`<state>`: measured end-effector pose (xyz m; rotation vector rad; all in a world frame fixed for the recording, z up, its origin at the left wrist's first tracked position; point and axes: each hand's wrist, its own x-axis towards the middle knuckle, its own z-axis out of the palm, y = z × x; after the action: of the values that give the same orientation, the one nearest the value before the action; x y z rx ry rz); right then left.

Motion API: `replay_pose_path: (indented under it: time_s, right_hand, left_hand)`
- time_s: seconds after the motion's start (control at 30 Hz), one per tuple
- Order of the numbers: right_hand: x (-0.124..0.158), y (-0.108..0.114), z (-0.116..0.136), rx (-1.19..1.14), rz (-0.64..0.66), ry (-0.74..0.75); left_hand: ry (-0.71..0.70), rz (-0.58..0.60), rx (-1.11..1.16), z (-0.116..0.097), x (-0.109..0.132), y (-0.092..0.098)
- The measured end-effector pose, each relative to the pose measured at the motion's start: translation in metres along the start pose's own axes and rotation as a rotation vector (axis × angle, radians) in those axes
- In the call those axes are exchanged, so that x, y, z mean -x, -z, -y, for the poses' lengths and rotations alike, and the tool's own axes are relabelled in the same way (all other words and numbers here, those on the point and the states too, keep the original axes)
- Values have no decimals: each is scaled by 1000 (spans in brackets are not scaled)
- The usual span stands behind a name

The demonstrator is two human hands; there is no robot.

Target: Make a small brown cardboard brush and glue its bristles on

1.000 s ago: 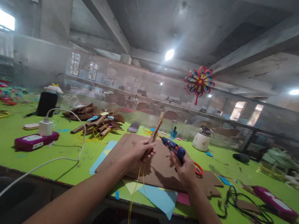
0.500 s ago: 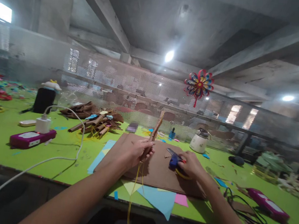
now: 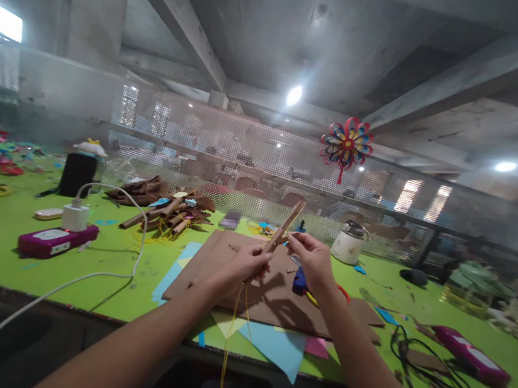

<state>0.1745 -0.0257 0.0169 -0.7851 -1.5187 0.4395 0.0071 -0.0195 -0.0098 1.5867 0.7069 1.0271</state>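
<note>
My left hand (image 3: 245, 267) is closed round the lower part of a thin brown paper roll (image 3: 286, 224), which tilts up to the right. From below that hand a yellow string (image 3: 226, 358) hangs past the table's edge. Close to the roll's upper part, my right hand (image 3: 311, 258) has thumb and fingers pinched together; what lies between them is too small to make out. Beneath the hands is a brown cardboard sheet (image 3: 206, 270). A pair of scissors (image 3: 300, 281) with blue wrapping and red and yellow handles lies on it, partly hidden by my right wrist.
Brown paper rolls with yellow strings (image 3: 171, 211) are heaped at left. A white cable (image 3: 141, 248) runs from a purple power strip (image 3: 58, 240). Coloured paper (image 3: 274, 345) sticks out under the cardboard. A white jug (image 3: 347, 242) and black cable (image 3: 436, 373) are at right.
My right hand has let go of the scissors and moved up and left to the roll. The roll now leans further right in my left hand.
</note>
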Motion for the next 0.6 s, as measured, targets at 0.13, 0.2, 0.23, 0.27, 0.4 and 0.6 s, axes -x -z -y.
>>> replay_pose_path:
  time_s: [0.13,0.2,0.23,0.27,0.4,0.6]
  right_hand:
    - [15,-7,0,139,8,183]
    - [21,-11,-1,226,20,294]
    - [24,-13,-3,267,29,339]
    - [26,-15,-4,301,40,376]
    - [32,-19,-11,373,59,450]
    - [34,-21,-12,420,60,494]
  left_hand:
    - [-12,-31,-57,-1,1,-1]
    - [-22,-48,-83,0,1,-1]
    - [-39,-56,-93,1,0,0]
    - [-60,-65,-98,2,-1,1]
    - [-96,-78,-73,9,-7,2]
    - [-119,-83,-110,7,-9,1]
